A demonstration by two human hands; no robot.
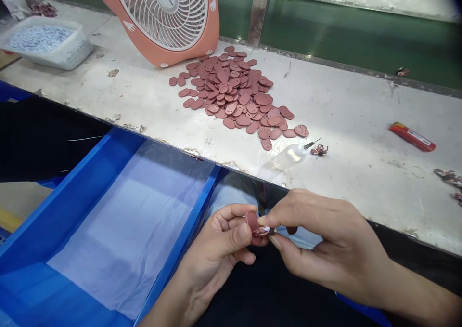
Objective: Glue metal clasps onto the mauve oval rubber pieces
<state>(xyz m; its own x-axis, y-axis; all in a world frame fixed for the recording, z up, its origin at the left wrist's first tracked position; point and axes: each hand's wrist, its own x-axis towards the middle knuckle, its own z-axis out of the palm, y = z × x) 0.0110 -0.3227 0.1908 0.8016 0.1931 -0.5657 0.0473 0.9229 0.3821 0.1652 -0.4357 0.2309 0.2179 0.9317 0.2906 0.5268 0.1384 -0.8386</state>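
Note:
My left hand [225, 247] is closed around several dark-red oval discs [252, 221], pinched between thumb and fingers over my lap. My right hand [317, 235] meets it from the right, its thumb and index finger pinching a small brown and white piece [266, 231] against the discs. The exact shape of that piece is partly hidden by the fingertips. On the bench beyond lies a wide heap of similar oval discs [234, 86], some with small holes. A clear squeeze bottle with a needle tip [290, 156] lies beside a little brown piece [319, 150].
An orange fan [166, 19] stands behind the heap. A translucent tub of small white and blue pieces [68, 52] is at the far left. A paper-lined blue bin [108, 221] sits below the bench edge [187, 150]. To the right lies a red packet [412, 137].

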